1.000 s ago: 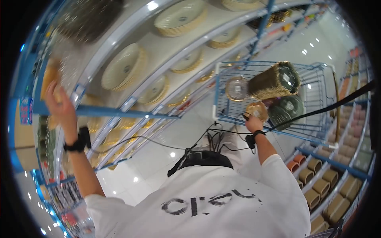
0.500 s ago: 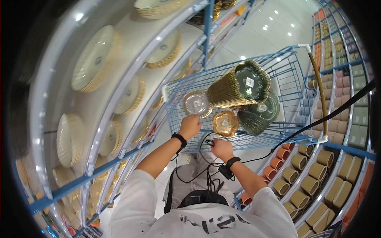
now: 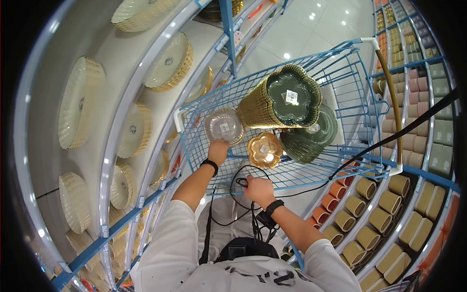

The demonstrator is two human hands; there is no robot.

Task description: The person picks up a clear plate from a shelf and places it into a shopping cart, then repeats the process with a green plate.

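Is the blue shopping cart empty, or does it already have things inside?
Not empty. The blue cart holds a tall plate stack, a clear plate under the left hand, a small gold plate and green plates.

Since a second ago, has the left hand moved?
Yes. The left hand has come down from the shelf on the left to the clear plate in the blue cart.

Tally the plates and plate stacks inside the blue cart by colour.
Clear plate stack, touched by the left hand: 1
Small gold flower plate: 1
Tall gold-edged stack with a dark green top: 1
Dark green plate stacks: 2
Total: 5
The right hand is at the cart rim.
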